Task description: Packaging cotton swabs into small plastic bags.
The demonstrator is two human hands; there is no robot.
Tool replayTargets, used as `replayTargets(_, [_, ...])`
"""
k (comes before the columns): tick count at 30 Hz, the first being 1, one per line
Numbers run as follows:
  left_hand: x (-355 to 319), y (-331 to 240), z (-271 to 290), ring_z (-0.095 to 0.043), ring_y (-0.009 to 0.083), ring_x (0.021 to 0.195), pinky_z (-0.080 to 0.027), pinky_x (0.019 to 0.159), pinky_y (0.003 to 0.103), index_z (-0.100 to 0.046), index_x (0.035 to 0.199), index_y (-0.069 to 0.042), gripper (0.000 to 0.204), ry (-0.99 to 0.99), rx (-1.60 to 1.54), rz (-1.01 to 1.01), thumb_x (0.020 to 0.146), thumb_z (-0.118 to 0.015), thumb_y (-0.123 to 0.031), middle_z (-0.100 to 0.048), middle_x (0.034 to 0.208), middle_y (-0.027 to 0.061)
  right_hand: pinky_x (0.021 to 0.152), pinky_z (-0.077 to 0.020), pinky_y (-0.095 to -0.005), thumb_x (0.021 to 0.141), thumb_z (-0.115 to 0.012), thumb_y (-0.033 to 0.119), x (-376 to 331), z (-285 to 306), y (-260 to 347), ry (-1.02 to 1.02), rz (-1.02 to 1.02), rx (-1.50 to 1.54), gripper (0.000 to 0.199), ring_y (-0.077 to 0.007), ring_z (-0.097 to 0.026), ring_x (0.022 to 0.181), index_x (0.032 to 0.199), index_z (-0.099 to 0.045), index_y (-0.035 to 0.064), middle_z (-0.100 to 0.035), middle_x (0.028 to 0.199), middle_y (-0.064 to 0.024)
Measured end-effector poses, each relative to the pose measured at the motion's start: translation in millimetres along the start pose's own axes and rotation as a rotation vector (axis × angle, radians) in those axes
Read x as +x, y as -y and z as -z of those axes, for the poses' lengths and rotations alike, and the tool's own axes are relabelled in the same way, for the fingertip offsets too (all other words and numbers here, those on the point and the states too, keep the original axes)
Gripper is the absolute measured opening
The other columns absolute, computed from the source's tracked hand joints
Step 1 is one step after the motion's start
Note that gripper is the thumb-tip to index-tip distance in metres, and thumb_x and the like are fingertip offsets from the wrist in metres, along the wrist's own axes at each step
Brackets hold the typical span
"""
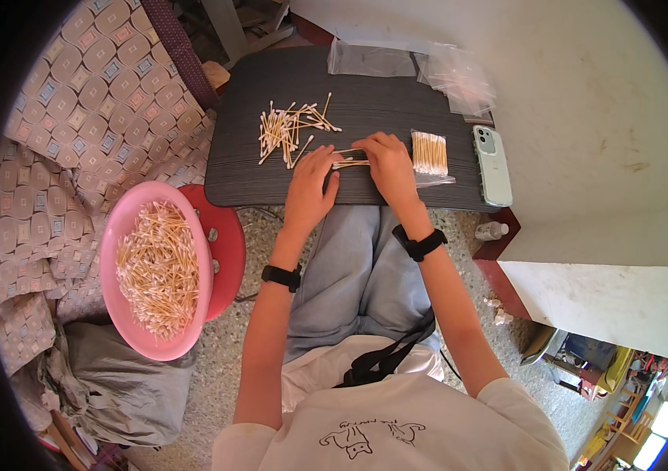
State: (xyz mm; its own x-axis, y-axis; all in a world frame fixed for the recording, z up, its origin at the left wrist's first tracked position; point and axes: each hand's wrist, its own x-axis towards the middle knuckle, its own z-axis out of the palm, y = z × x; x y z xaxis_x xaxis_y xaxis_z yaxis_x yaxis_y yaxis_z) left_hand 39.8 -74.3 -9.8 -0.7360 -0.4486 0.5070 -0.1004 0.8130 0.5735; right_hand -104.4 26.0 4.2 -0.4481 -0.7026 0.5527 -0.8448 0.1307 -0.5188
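Note:
A few cotton swabs (352,162) with wooden sticks lie crosswise between my two hands, low over the dark table (232,177). My left hand (312,187) is closed at their left ends, its fingertips partly hidden from above. At the right ends, my right hand (389,166) curls its fingers round the sticks. Beyond my left hand lies a loose heap of cotton swabs (287,129), pointing in many directions. Just right of my right hand, a clear plastic bag (430,153) packed with a neat row of cotton swabs lies flat.
A pink basin (110,275) full of loose cotton swabs rests on a red stool (228,251) at my left. Empty clear bags (455,78) lie along the table's far edge. A phone (492,166) sits at its right edge, by the wall (585,118).

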Motion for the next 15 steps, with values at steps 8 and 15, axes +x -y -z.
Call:
replayTargets(8, [-3.8, 0.7, -0.5, -0.049, 0.0351, 0.126, -0.040, 0.104, 0.045, -0.066, 0.107, -0.014, 0.020, 0.023, 0.063, -0.028, 0.090, -0.058, -0.009, -0.054, 0.134, 0.0128, 0.079, -0.0483, -0.0394, 0.078, -0.065, 0.000, -12.3, 5.2, 4.6, -0.010, -0.001, 0.031, 0.016, -0.0283, -0.057, 0.086, 0.092, -0.070, 0.0064, -0.061, 0.091, -0.0072])
replayTargets(15, [-2.6, 2.6, 0.1, -0.048, 0.0339, 0.127, -0.040, 0.105, 0.044, -0.063, 0.114, -0.010, 0.024, 0.026, 0.035, -0.014, 0.090, -0.058, -0.009, -0.055, 0.134, 0.0125, 0.080, -0.0491, -0.0390, 0.077, -0.066, 0.000, -34.7, 12.8, 10.0, -0.002, -0.029, 0.087, 0.015, -0.0280, -0.057, 0.088, 0.091, -0.070, 0.0046, -0.061, 0.091, -0.0064])
